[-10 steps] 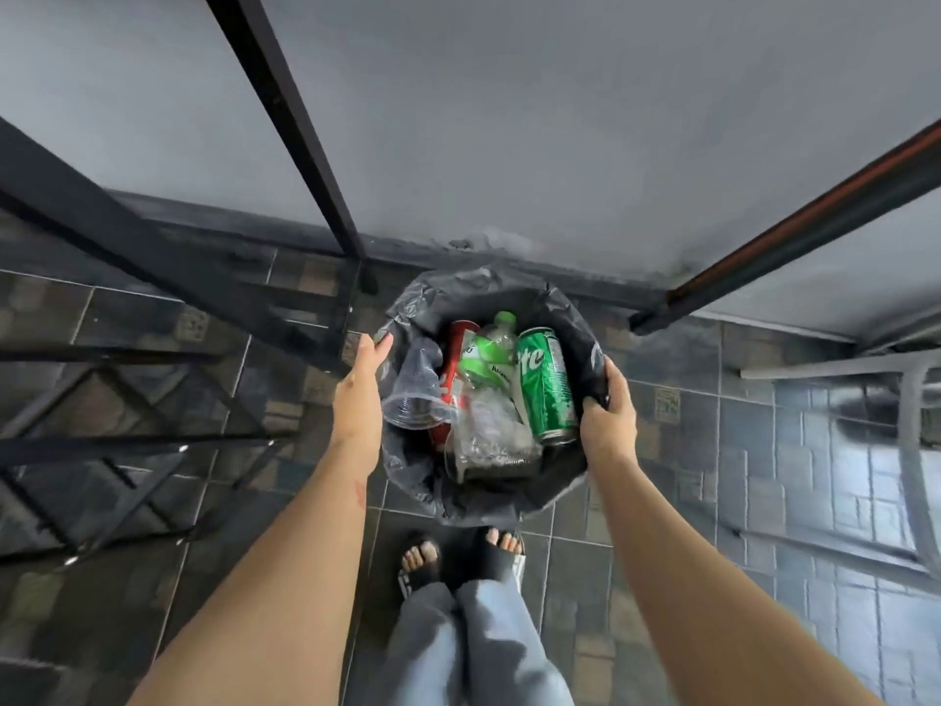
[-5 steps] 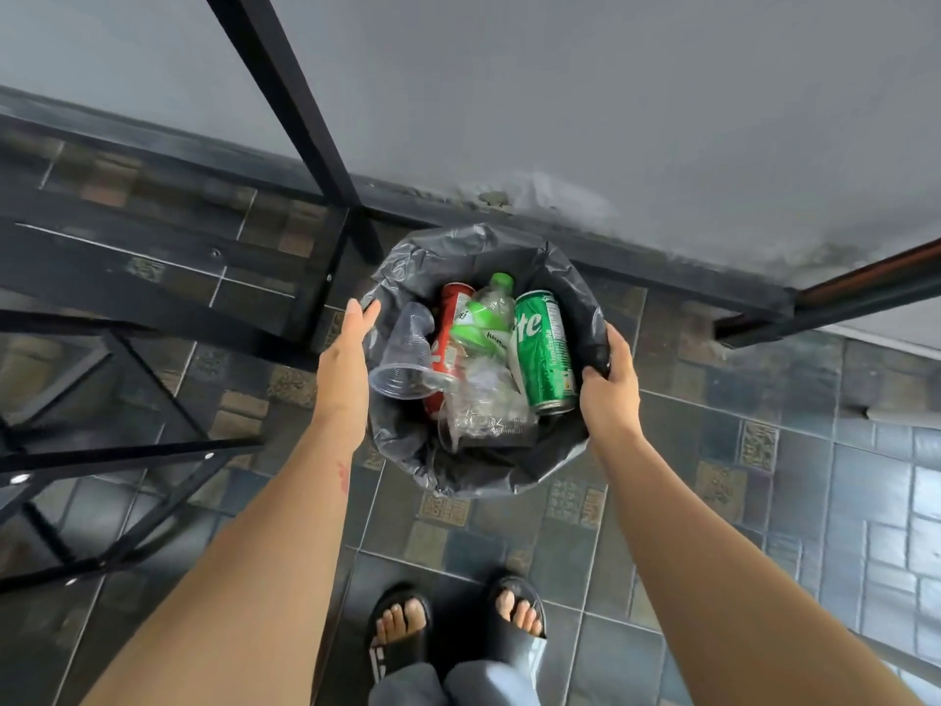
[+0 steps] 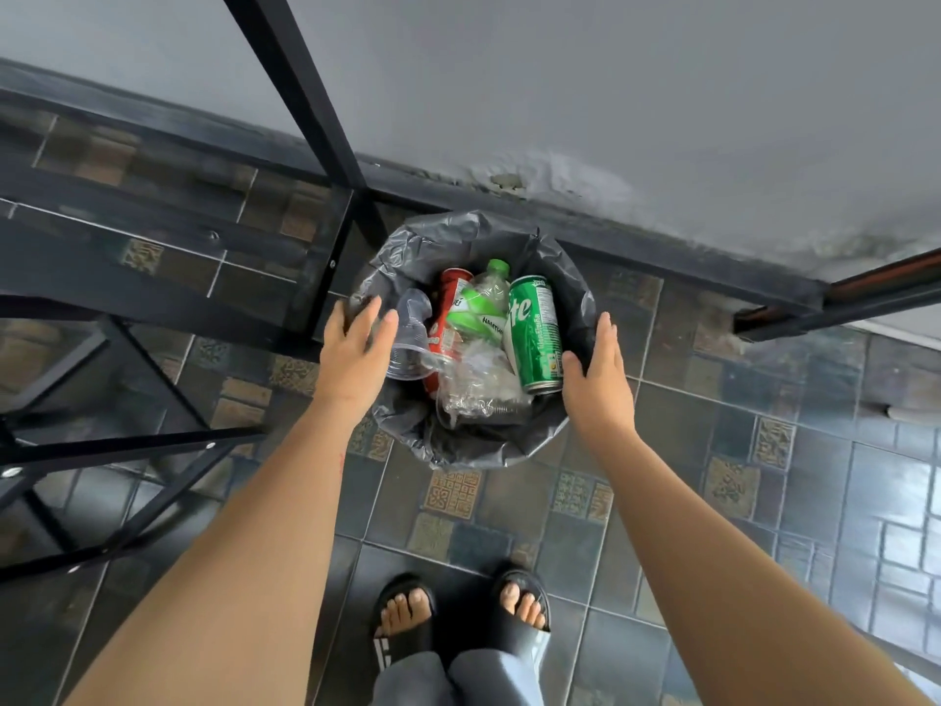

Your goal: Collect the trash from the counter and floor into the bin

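Note:
A bin lined with a black bag (image 3: 458,236) stands on the tiled floor against the wall. Inside it lie a green soda can (image 3: 534,333), a green-labelled plastic bottle (image 3: 483,308), a red can (image 3: 450,298), a clear plastic cup (image 3: 412,328) and crumpled clear plastic (image 3: 478,384). My left hand (image 3: 354,354) hovers at the bin's left rim with its fingers spread and nothing in it. My right hand (image 3: 598,379) is at the right rim, fingers straight and thumb apart, next to the green can.
A black metal leg (image 3: 295,94) and crossbars (image 3: 153,450) of a frame stand left of the bin. Another dark bar (image 3: 865,293) runs at the right. My feet in black sandals (image 3: 402,624) are on the floor behind the bin.
The bin has moved away from my feet toward the wall. Both hands, which gripped its rim, have loosened and their fingers have straightened.

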The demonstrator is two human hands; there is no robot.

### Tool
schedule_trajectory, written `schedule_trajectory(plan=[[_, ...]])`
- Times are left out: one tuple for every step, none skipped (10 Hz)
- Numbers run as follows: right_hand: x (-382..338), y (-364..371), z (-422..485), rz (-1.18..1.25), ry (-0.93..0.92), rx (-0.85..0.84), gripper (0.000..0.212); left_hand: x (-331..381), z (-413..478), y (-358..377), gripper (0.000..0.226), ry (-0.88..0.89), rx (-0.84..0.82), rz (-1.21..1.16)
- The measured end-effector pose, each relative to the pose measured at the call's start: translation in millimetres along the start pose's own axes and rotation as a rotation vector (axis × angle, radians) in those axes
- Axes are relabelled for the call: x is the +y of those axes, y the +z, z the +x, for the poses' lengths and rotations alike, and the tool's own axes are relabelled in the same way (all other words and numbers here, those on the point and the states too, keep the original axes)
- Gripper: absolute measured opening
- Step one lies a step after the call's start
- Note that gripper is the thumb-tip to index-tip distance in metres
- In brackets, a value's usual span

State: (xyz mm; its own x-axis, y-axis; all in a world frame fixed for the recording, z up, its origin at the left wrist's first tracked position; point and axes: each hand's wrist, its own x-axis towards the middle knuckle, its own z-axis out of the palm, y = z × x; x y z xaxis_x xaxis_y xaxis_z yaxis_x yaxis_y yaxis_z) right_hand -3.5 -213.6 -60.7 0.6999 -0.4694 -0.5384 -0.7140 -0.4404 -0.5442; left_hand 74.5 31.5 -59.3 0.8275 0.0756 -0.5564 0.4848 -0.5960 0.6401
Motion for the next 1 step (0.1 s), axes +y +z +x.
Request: schedule_trajectory(plan=[[-5.3, -12.9, -24.3, -0.132, -0.090, 0.040, 0.065, 6.8, -25.3, -9.0, 0.063, 0.042, -0.019, 0.205]])
